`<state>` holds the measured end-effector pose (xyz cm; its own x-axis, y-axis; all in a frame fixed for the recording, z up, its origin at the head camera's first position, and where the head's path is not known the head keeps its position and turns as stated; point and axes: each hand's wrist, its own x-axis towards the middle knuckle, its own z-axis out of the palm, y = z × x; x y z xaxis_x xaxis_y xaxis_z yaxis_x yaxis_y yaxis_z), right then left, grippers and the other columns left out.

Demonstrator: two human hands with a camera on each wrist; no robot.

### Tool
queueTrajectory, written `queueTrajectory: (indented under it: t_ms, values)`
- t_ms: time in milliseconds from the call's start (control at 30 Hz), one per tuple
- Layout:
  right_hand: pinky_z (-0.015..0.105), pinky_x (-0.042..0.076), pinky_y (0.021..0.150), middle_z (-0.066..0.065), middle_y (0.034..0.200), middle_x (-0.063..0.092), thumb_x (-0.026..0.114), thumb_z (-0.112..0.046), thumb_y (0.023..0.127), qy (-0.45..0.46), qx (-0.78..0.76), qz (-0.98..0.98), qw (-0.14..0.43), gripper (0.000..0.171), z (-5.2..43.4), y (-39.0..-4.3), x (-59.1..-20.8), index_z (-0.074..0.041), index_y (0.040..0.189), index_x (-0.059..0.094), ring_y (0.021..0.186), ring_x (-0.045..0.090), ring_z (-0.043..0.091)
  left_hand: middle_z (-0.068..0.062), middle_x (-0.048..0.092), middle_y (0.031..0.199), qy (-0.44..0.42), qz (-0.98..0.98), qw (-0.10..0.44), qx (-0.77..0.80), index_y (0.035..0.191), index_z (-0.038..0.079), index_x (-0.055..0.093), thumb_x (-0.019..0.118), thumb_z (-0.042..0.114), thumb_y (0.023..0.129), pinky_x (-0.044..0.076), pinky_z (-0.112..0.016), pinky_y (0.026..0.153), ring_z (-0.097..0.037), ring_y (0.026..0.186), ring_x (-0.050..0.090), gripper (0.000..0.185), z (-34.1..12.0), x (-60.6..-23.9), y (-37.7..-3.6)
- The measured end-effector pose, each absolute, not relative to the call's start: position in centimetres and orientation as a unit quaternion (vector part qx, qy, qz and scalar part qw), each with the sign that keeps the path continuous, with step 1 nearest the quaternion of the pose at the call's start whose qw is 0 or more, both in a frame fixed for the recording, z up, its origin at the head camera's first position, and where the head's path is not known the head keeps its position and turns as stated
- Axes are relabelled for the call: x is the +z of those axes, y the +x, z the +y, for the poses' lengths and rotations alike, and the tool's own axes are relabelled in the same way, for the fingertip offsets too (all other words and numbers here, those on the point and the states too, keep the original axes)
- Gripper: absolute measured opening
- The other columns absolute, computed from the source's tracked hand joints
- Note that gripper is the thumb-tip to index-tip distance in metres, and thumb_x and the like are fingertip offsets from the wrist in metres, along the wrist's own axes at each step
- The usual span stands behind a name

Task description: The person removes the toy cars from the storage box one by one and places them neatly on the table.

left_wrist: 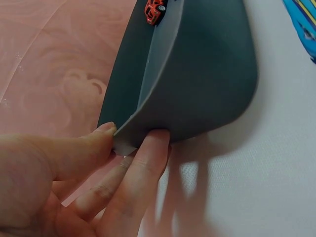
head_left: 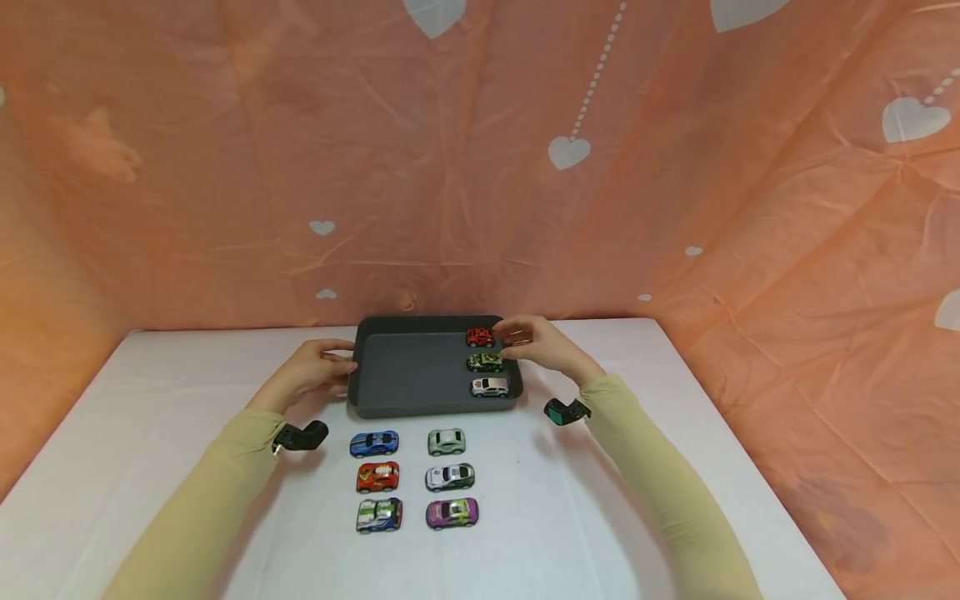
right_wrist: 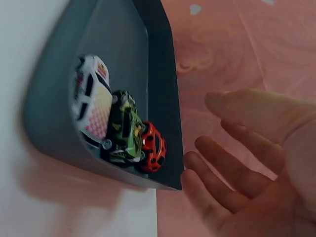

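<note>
Pinching the grey tray [head_left: 390, 367] at its 9 o'clock rim, my left hand [left_wrist: 74, 182] sets thumb against fingers. My right hand [right_wrist: 252, 158], fingers spread, fingertip touching the 3 o'clock corner. Only my right wrist view shows the three cars [right_wrist: 118, 128] crowded together.

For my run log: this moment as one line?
left hand holds tray edge | right hand open by red car | three cars in tray
</note>
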<state>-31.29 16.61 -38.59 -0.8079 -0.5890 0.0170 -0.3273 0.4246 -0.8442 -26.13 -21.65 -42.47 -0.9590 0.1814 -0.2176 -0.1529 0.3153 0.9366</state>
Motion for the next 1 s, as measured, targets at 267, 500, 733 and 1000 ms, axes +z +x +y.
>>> queueTrajectory:
  t_ms: [267,500,733,1000]
  values:
    - [0.048,0.040,0.101,0.023,0.133,0.051,0.069,0.002,0.085,-0.302,-0.421,0.844,0.141,0.048,15.2,-33.9,-38.1,0.004,0.130,0.054,0.123,0.047,0.035,-0.034,0.057,0.117,0.017,0.785,0.142,0.603,0.139,-0.014,0.032,0.056,-0.002,0.094,0.058,-0.032,0.067,-0.018,0.081,0.066,0.053,-21.4,-42.5,-25.9]
    - [0.047,0.041,0.100,0.025,0.132,0.052,0.068,0.008,0.083,-0.307,-0.394,0.852,0.157,0.049,14.1,-35.3,-38.3,0.008,0.130,0.053,0.123,0.047,0.037,-0.034,0.057,0.118,0.009,0.787,0.143,0.599,0.140,-0.012,0.034,0.057,-0.001,0.093,0.058,-0.034,0.068,-0.019,0.082,0.066,0.053,-21.2,-42.7,-25.9]
    - [0.041,0.043,0.100,0.025,0.131,0.053,0.066,0.010,0.083,-0.302,-0.368,0.862,0.172,0.049,13.3,-36.1,-38.7,0.010,0.130,0.052,0.121,0.049,0.035,-0.033,0.058,0.117,0.007,0.789,0.139,0.599,0.139,-0.012,0.035,0.057,-0.001,0.093,0.058,-0.033,0.067,-0.019,0.081,0.066,0.052,-21.2,-42.7,-25.9]
    - [0.045,0.043,0.099,0.028,0.127,0.054,0.066,0.012,0.082,-0.301,-0.360,0.866,0.173,0.047,13.0,-36.3,-39.0,0.013,0.127,0.052,0.117,0.051,0.039,-0.034,0.057,0.116,0.007,0.790,0.136,0.598,0.139,-0.013,0.034,0.058,-0.002,0.093,0.058,-0.032,0.065,-0.021,0.082,0.067,0.053,-21.0,-42.6,-25.7]
